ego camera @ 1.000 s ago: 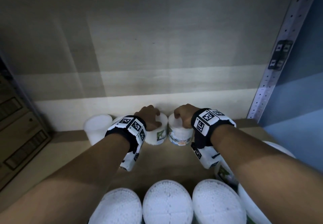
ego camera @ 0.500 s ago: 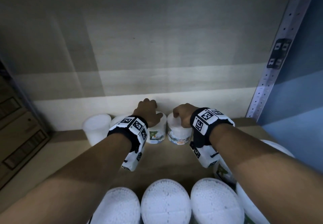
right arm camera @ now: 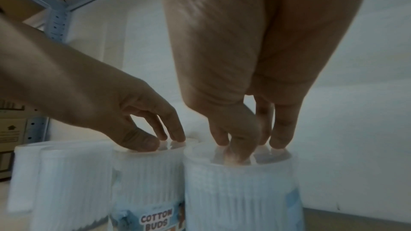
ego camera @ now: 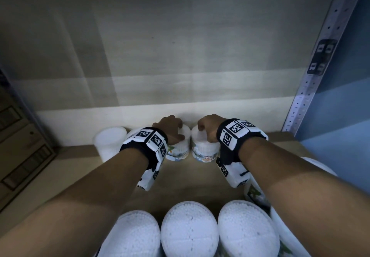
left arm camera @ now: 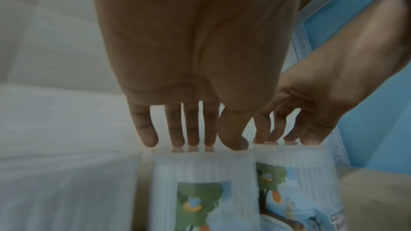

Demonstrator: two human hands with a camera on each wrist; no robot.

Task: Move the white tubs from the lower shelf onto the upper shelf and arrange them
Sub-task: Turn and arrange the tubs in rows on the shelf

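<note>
- Nearest the viewer, at the bottom edge of the head view, a near row of tubs [ego camera: 189, 229] shows white lids side by side, with further tubs at the right [ego camera: 255, 193] partly hidden under the right forearm.
- Beyond them lies a bare stretch of the brown shelf board [ego camera: 192, 178], crossed by both forearms, each with a black-and-white marker band [ego camera: 149, 139] at the wrist.
- The left hand [ego camera: 170, 129] is set down from above on the left-held tub [ego camera: 179, 146]. In the left wrist view its fingers [left arm camera: 146, 133] point straight down, fingertips and thumb touching the lid top; they press on it and do not wrap the wall.
- The right hand [ego camera: 208, 127] sits the same way on the right-held tub [ego camera: 204, 148], labelled "COTTON BUDS". In the right wrist view its fingers [right arm camera: 281, 129] and thumb stand on the lid, bunched and gently bent; whether they pinch anything cannot be told through the blur.
- The two held tubs stand upright, just beside each other, far back on the shelf close to the pale back wall [ego camera: 180, 46].
- Left of them, in the same far line, stand two more tubs [ego camera: 109, 142], one mostly hidden by the left wrist.
- Farther left are cardboard boxes [ego camera: 18, 146]; at the far right rises a perforated metal upright [ego camera: 318, 62].
</note>
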